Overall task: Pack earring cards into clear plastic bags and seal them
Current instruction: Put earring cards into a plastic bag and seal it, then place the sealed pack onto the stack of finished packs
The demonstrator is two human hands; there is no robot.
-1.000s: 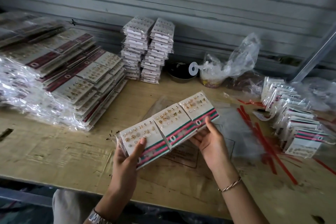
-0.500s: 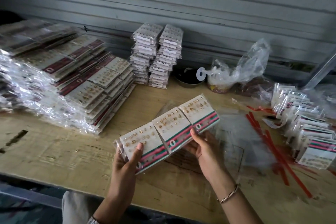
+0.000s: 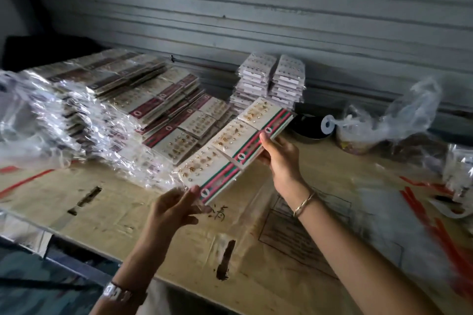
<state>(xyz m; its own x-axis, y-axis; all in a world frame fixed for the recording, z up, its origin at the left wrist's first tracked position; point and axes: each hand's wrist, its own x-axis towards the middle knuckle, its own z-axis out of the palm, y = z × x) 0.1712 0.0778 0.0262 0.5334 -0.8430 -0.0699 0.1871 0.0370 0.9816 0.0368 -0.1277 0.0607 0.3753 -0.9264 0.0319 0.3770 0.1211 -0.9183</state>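
A bagged pack of earring cards (image 3: 231, 147), three white cards in a row with red and green stripes and gold studs, is held above the table, tilted up to the right. My left hand (image 3: 176, 208) pinches its lower left corner and the loose plastic there. My right hand (image 3: 280, 158) grips its striped long edge near the upper right, thumb on top. The pack hovers just in front of a large pile of bagged card packs (image 3: 122, 115).
Two short stacks of white-backed cards (image 3: 272, 79) stand against the grey shutter. A crumpled plastic bag (image 3: 384, 120) and a dark tape roll (image 3: 311, 128) sit at the back right. Clear bags with red strips (image 3: 409, 215) lie on the cardboard-covered table (image 3: 128, 215) at right.
Both hands have carried the pack up and to the left, toward the big pile. The view has swung left, so the loose cards at the right are now mostly out of frame.
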